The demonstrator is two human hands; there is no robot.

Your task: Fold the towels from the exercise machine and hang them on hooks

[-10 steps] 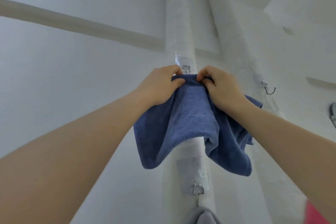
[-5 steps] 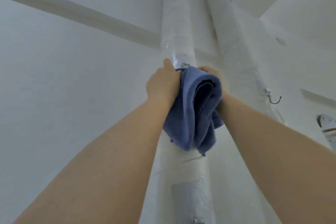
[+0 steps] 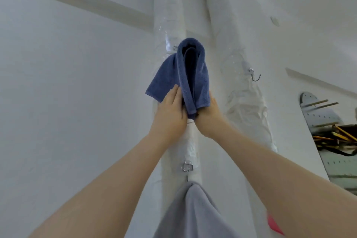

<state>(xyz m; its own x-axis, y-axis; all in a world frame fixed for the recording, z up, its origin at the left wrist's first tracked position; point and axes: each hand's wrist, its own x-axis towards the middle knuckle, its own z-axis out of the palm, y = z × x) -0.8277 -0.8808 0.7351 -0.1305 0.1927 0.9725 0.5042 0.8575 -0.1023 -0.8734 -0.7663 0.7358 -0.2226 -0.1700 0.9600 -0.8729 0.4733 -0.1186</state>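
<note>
left hand (image 3: 171, 110) flat, right hand (image 3: 207, 117) cupped, arms raised

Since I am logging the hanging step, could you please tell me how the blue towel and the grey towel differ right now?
The blue towel hangs high on the white pillar; the grey towel hangs lower, under a metal hook. The left hand and right hand touch the blue towel, while nothing touches the grey one. The blue towel shows whole; the grey one is cut by the frame edge. Both hang on the same pillar.

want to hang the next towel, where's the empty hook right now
In the head view the bare hook is right of centre, on the right wrapped pillar, level with the blue towel that hangs on the middle pillar.
</note>
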